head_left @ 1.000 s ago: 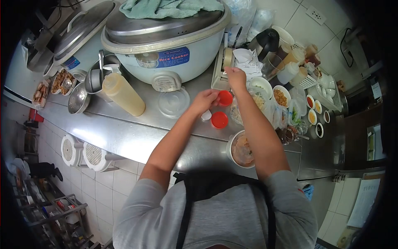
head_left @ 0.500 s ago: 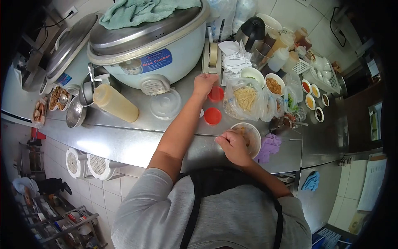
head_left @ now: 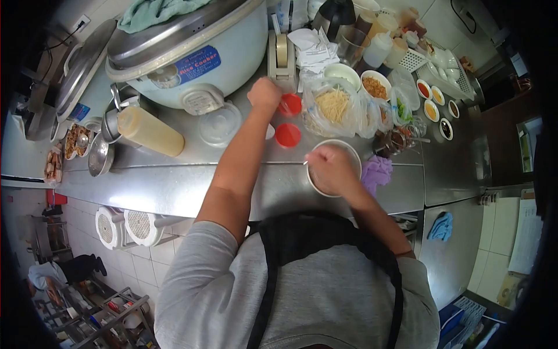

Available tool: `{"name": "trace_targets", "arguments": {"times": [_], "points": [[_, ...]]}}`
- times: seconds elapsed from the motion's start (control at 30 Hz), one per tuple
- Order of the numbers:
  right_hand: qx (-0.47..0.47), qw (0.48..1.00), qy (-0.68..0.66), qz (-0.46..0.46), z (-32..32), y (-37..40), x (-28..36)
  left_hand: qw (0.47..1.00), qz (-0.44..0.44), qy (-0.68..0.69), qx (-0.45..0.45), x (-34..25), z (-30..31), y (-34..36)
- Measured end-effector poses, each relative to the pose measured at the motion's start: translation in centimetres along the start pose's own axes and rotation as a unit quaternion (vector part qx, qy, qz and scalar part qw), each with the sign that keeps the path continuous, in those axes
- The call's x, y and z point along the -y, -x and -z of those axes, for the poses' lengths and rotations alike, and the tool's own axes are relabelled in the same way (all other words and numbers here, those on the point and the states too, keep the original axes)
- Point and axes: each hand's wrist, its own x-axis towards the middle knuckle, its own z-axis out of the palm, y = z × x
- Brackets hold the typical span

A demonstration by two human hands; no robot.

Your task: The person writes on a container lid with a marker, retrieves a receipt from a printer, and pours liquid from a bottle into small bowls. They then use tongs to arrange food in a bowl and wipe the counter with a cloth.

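Note:
My left hand (head_left: 264,93) is closed in a loose fist beside the tape dispenser (head_left: 283,72) and a red plastic cup (head_left: 290,104). Whatever its fingers may hold is hidden. A second red cup (head_left: 287,135) stands nearer to me. Over the white bowl (head_left: 357,154) my right hand (head_left: 331,168) is closed, its fingers curled inward. A small white bit shows by its fingertips, too small to name. The hand hides most of the bowl's inside. Behind the bowl sits a plastic bag of pale shredded strips (head_left: 333,107).
A large rice cooker (head_left: 197,64) takes up the back left, with a squeeze bottle (head_left: 150,132) and a clear lid (head_left: 220,124) before it. Right of the bowl lies a purple cloth (head_left: 376,174). Sauce dishes (head_left: 431,110) and squeeze bottles (head_left: 378,49) stand farther right.
My right hand has moved from the bowl's left edge to over its middle. My left hand has drawn slightly left from the red cup. The whole view has shifted.

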Motion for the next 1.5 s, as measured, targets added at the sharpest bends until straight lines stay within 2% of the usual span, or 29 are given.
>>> {"name": "trace_targets", "arguments": {"times": [0.03, 0.13, 0.17, 0.23, 0.33, 0.43, 0.53, 0.6, 0.63, 0.67, 0.77, 0.87, 0.93, 1.03, 1.1, 1.13, 1.17, 1.2, 1.23, 1.3, 1.4, 1.5], "points": [[-0.008, 1.0, 0.001, 0.022, 0.8, 0.1, -0.6, 0.998, 0.0, 0.06, 0.001, 0.3, 0.6, 0.7], [0.06, 0.996, 0.048, -0.035, 5.2, 2.5, 0.5, 0.962, -0.009, 0.271, -0.01, 1.3, 2.7, 3.1], [0.043, 0.996, 0.066, -0.034, 6.3, 3.3, -0.3, 0.925, 0.039, 0.377, 0.022, 1.4, 3.4, 4.4], [0.015, 0.994, 0.106, -0.034, 8.0, 4.9, -2.0, 0.805, 0.141, 0.57, 0.083, 1.0, 5.6, 7.9], [-0.079, 0.987, 0.127, 0.064, 7.7, 5.9, -5.0, 0.738, 0.181, 0.645, 0.083, 1.6, 6.1, 11.8], [-0.023, 0.991, 0.125, 0.03, 7.0, 5.4, -5.2, 0.717, 0.238, 0.655, 0.017, 3.7, 6.7, 14.3], [0.014, 0.992, 0.096, 0.074, 5.1, 4.8, -4.6, 0.715, 0.249, 0.653, -0.017, 6.9, 7.7, 16.1], [0.087, 0.992, 0.053, 0.07, 3.8, 4.6, -3.5, 0.708, 0.247, 0.66, -0.038, 8.7, 8.6, 16.9], [0.124, 0.99, 0.032, 0.067, 3.4, 4.5, -3.0, 0.708, 0.253, 0.657, -0.056, 9.1, 8.9, 17.3], [0.158, 0.987, 0.011, 0.007, 3.0, 4.2, -2.8, 0.707, 0.259, 0.654, -0.074, 9.5, 9.3, 17.6], [0.195, 0.98, 0.029, 0.015, 2.8, 3.0, -1.9, 0.712, 0.265, 0.639, -0.118, 10.0, 10.3, 18.7], [0.277, 0.958, 0.056, -0.052, 3.4, 1.3, -1.1, 0.723, 0.269, 0.617, -0.153, 10.8, 10.5, 19.7], [0.296, 0.948, 0.108, -0.038, 3.1, 0.3, -1.2, 0.728, 0.28, 0.596, -0.19, 10.4, 10.5, 20.2], [0.273, 0.933, 0.233, 0.023, 2.3, -1.6, -3.3, 0.795, 0.26, 0.514, -0.189, 13.1, 7.5, 20.8], [0.276, 0.936, 0.207, 0.064, 1.2, -2.4, -6.1, 0.835, 0.265, 0.446, -0.181, 12.4, 6.2, 21.3], [0.317, 0.917, 0.23, 0.071, 0.9, -2.7, -5.7, 0.865, 0.242, 0.407, -0.165, 11.7, 5.9, 21.5], [0.332, 0.918, 0.213, 0.032, 0.3, -2.9, -5.6, 0.923, 0.178, 0.293, -0.173, 10.9, 6.0, 21.5], [0.339, 0.921, 0.19, 0.026, -0.2, -3.3, -6.9, 0.939, 0.141, 0.265, -0.167, 10.3, 5.8, 21.6], [0.34, 0.927, 0.156, -0.019, -0.5, -3.4, -7.1, 0.94, 0.125, 0.286, -0.135, 9.7, 5.9, 21.6], [0.349, 0.932, 0.088, -0.037, -0.9, -3.6, -8.7, 0.941, 0.114, 0.308, -0.085, 10.4, 5.2, 21.2], [0.356, 0.931, 0.071, -0.032, -1.2, -3.4, -8.9, 0.944, 0.114, 0.307, -0.036, 10.6, 5.2, 20.6], [0.337, 0.941, 0.015, -0.006, -1.2, -3.3, -9.3, 0.958, 0.085, 0.27, -0.037, 10.8, 5.0, 19.9]]}}
